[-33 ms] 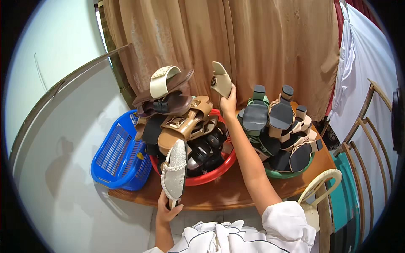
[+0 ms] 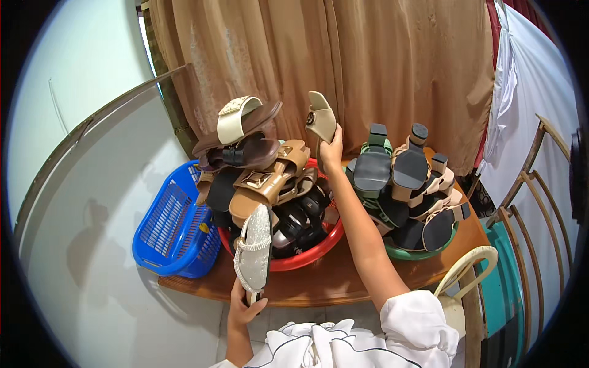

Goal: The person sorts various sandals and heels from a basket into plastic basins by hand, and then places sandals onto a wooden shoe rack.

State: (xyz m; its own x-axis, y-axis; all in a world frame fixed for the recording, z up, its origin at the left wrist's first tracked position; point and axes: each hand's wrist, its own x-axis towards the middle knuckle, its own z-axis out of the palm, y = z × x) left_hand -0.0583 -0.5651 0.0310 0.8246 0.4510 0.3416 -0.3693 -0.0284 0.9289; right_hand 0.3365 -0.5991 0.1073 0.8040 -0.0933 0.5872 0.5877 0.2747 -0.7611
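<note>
Low at the centre-left, my left hand (image 2: 245, 305) grips a silver glittery sandal (image 2: 253, 270) by its heel end, toe pointing up. My right hand (image 2: 331, 147) reaches far forward and is closed on a cream slide sandal (image 2: 321, 124) with a round dark ornament, raised in front of the curtain. Between my arms stands a red basin (image 2: 300, 262) heaped with black and tan shoes. A tan sandal with a square buckle (image 2: 257, 178) lies on that heap, and a white-strapped slide (image 2: 236, 122) tops it.
A blue plastic basket (image 2: 165, 236) stands left on the wooden table (image 2: 294, 295). At right, a green basin (image 2: 423, 253) holds piled heeled sandals (image 2: 411, 172). A cream chair (image 2: 463, 270) touches the near right side; a wooden rack (image 2: 527, 202) stands beyond. Brown curtains (image 2: 392, 67) hang behind.
</note>
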